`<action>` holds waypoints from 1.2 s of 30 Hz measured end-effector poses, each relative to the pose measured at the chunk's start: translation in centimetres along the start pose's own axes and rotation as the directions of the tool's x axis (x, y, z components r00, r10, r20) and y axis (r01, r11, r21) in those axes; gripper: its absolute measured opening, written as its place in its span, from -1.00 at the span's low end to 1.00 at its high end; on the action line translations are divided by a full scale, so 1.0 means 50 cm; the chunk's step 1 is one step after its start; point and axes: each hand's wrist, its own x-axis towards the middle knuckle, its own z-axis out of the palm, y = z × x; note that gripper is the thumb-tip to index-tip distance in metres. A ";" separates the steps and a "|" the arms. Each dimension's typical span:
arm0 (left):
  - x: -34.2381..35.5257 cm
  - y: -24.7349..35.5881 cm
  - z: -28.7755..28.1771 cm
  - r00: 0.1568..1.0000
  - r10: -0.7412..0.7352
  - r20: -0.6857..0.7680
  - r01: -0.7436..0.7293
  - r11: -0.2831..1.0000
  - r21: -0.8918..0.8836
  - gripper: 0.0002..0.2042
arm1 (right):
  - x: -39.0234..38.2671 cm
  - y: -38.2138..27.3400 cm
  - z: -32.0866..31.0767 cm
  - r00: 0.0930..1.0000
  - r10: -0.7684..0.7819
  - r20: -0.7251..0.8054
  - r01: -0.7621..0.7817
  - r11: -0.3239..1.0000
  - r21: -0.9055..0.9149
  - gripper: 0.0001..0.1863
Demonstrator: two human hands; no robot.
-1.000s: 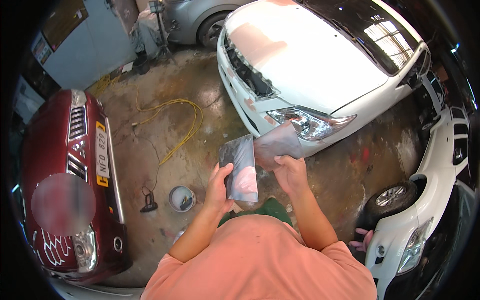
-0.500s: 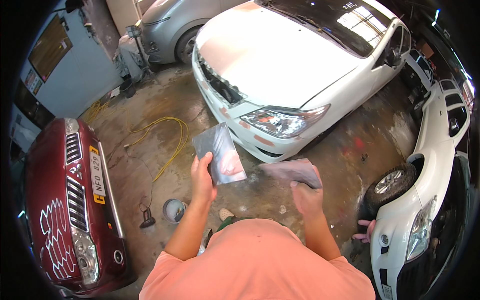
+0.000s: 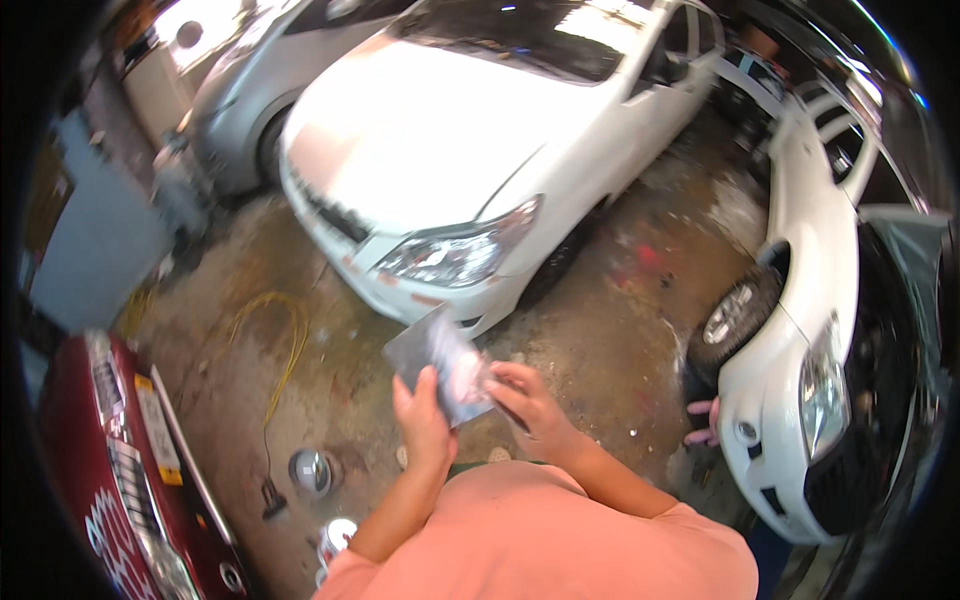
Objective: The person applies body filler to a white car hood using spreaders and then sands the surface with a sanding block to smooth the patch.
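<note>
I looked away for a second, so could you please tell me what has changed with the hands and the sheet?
The right hand has come back to the grey sheet, after half a second apart holding a second piece. The left hand still grips it.

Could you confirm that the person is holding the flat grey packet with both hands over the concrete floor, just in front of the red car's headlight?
Not quite: the headlight just beyond the packet belongs to the white car, not the red car, which stands off to the person's left. The head view shows this. The rest holds: left hand and right hand both grip the packet over the concrete floor.
</note>
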 end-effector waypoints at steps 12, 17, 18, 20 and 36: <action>0.005 0.002 -0.008 0.956 -0.249 0.155 0.254 0.967 -0.010 -0.67 | -0.047 0.089 -0.169 0.736 0.677 0.002 -0.582 0.631 0.513 -0.54; -0.048 -0.033 -0.004 0.866 -0.452 0.215 0.450 0.891 0.058 -0.74 | 0.051 0.090 -0.172 0.682 0.723 0.113 -0.441 0.283 0.852 -0.51; -0.058 -0.034 0.001 0.848 -0.479 0.227 0.482 0.875 0.048 -0.75 | 0.060 0.090 -0.167 0.672 0.722 0.168 -0.437 0.202 0.876 -0.54; -0.065 -0.029 0.021 0.841 -0.490 0.229 0.488 0.870 0.072 -0.74 | 0.047 0.115 -0.143 0.678 0.700 0.226 -0.468 0.174 0.866 -0.55; 0.001 -0.030 -0.081 0.910 -0.211 0.357 0.105 0.950 0.295 -0.63 | -0.048 0.016 -0.238 0.700 0.714 0.018 -0.409 0.381 0.829 -0.59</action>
